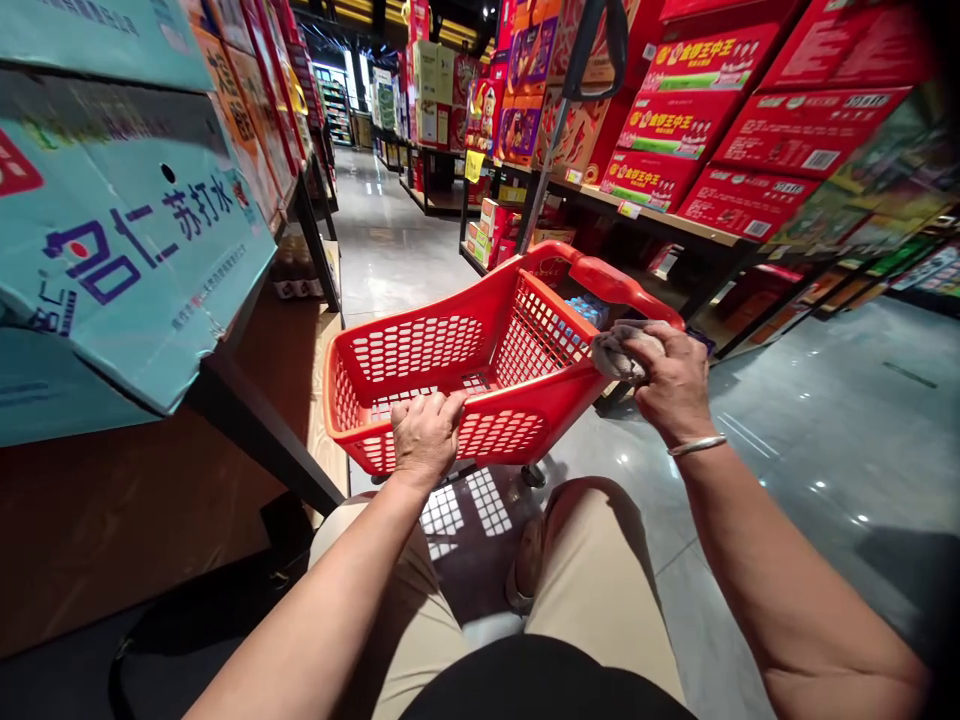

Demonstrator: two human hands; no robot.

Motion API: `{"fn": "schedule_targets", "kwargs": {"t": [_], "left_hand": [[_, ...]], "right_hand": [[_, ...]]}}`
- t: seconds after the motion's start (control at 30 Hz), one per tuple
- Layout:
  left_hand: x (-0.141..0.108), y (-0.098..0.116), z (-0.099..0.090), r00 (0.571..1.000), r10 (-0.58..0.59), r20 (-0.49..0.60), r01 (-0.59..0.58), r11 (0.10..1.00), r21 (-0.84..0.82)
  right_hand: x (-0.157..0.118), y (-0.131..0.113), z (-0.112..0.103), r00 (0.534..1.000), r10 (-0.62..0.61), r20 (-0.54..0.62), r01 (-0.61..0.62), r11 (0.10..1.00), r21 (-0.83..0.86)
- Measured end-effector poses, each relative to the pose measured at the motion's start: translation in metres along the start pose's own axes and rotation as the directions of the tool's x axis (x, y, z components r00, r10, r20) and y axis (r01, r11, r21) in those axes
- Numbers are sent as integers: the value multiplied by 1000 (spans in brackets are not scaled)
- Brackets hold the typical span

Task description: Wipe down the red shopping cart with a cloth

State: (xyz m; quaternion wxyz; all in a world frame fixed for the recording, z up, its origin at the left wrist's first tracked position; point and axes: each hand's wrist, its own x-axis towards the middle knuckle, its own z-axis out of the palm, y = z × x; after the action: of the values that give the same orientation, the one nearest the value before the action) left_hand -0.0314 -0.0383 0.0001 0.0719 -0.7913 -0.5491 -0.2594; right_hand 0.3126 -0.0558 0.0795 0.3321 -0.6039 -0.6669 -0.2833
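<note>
A red plastic shopping cart (525,387) with pierced basket walls stands in front of my knees. The part of its basket that I can see into holds nothing. My left hand (427,435) is closed over the near rim, fingers curled to the inside. At the cart's right end, my right hand (675,380) grips a crumpled greyish cloth (626,352), pressed against the end of the red handle (615,283). Part of the cloth is hidden under the fingers. A bracelet circles my right wrist.
Light-blue cartons (135,210) on a dark-framed shelf come close on my left. Red boxes (667,125) are stacked on a shelf behind the cart. A dark looped handle on a pole (551,150) rises beyond it. Shiny grey floor (810,440) extends to the right.
</note>
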Motion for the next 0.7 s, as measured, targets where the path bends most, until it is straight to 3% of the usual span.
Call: {"fn": "schedule_targets", "kwargs": {"t": [0.13,0.3,0.5,0.7], "left_hand": [[0,0,3,997,28,-77,-25,999,30],[0,-5,-2,996,53,-72,-49,998,49],[10,-3,-3,998,-57,8,56,997,59],[26,-5,0,982,-187,9,186,980,63]], "right_hand": [[4,-18,2,992,-8,127,8,1000,-6],[-1,-59,25,989,16,145,-10,999,-40],[24,-56,54,971,49,234,-52,999,4],[65,-65,84,943,21,332,-55,994,93]]}}
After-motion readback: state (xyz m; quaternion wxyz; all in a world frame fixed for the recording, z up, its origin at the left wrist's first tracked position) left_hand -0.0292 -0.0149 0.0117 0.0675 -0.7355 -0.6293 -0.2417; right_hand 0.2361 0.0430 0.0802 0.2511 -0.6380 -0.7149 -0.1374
